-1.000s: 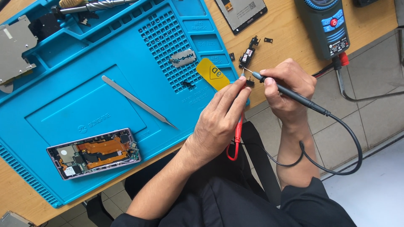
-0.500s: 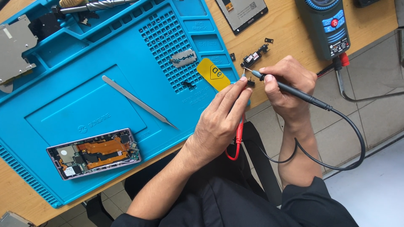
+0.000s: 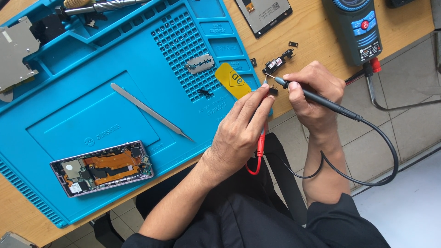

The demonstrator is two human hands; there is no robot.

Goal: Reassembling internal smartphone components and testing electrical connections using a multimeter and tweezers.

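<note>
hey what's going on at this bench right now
A person is probing a tiny black component with two meter leads. The left hand holds the red probe and the right hand holds the black probe, both tips meeting at the component over the edge of the blue work mat. The multimeter sits on the wooden bench beyond. An opened phone, metal tweezers and a yellow pick lie untouched on the mat.

Black short sleeves end above both elbows; forearms bare. Left hand and right hand: no gloves, rings or watch.
</note>
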